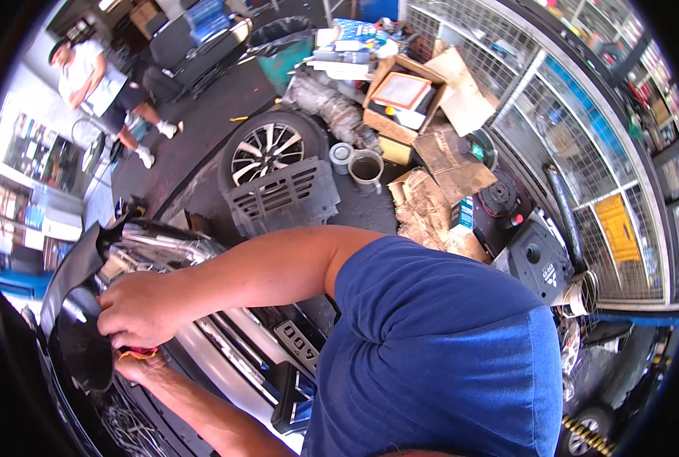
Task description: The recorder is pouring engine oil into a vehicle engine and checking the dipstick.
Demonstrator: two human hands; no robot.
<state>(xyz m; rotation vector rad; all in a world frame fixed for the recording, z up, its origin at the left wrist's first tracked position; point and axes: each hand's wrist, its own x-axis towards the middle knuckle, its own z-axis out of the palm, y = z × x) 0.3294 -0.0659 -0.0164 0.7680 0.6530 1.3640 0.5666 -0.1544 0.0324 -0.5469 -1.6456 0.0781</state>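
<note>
My right hand (142, 303) reaches over the front corner of a car, fingers curled beside a black plastic panel (82, 337). Just below it, my left hand (136, 367) is closed around a small red and orange object (138, 352), whose full shape my hands cover. What my right fingers grip, if anything, is hidden. Beyond the right hand is the headlight (159, 248). Under my forearms runs the silver bumper (231, 354), and a licence plate (296, 345) shows near my shirt.
An alloy wheel (268, 149) lies on the floor with a slotted grey plastic shield (285, 197) against it. Nearby are a metal jug (366, 170), cardboard (431, 211) and an open box (402, 128). An engine cover (536, 257) stands by the mesh cabinets (596, 200). A person (102, 85) stands back left.
</note>
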